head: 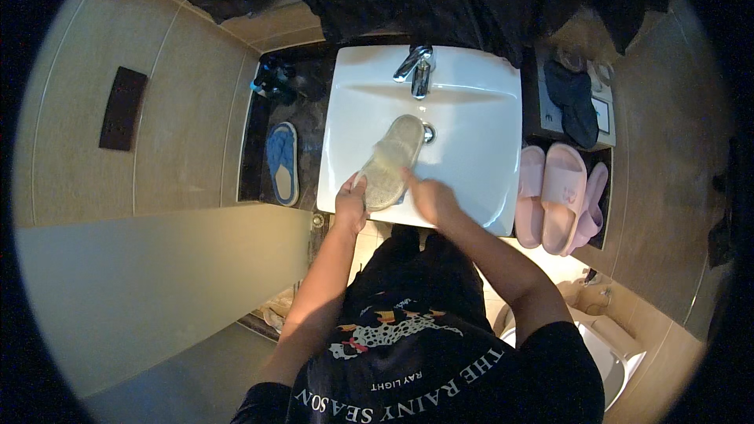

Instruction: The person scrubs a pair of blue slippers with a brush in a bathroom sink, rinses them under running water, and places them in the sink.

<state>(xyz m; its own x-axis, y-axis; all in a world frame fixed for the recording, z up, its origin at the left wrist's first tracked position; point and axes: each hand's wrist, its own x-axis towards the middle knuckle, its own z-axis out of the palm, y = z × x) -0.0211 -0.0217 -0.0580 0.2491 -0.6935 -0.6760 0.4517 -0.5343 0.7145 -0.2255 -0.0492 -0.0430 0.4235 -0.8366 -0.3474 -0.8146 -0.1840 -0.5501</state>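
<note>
A slipper [383, 185] is held sole up over the white washbasin [471, 176], its far end near the drain [429, 133]. My left hand [351, 203] grips the slipper's near left edge, thumb on the sole. Motion blurs my right hand [435, 199], which has curled fingers at the slipper's right edge. A pale blurred patch [392, 154] lies across the middle of the sole; whether it is foam or a brush in my right hand I cannot tell. Behind the slipper stands a chrome faucet [419, 70].
A blue slipper [284, 164] rests on the dark counter left of the basin, with dark bottles [277, 76] behind it. Several pink slippers [562, 200] stand at the right. Dark cloth items [571, 103] lie on a box [549, 109]. A toilet [609, 359] is at lower right.
</note>
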